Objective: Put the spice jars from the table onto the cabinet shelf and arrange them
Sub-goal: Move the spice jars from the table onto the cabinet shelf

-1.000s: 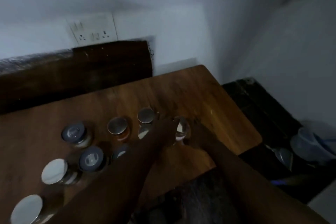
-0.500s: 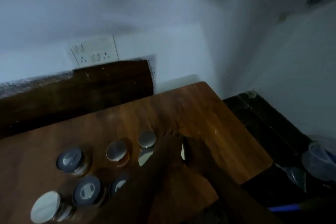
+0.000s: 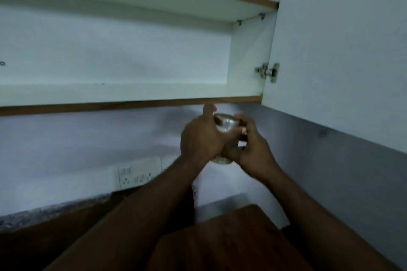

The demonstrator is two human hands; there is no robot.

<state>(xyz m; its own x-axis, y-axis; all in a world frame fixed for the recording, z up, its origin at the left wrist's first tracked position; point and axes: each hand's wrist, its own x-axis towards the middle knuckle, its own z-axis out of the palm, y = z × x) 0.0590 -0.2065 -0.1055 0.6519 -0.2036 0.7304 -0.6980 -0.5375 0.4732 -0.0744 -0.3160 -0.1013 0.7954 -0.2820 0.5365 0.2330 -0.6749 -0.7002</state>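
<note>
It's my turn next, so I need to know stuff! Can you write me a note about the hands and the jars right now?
Left hand: fingers curled round the spice jar, held up just below the shelf.
Right hand: grips the same jar from the other side; a second jar there, cannot tell.
Cabinet door stands open.
Done: one jar lifted off the table.
Left: set it on the shelf, where no jar shows yet, then bring the others, out of view here, and arrange them.
</note>
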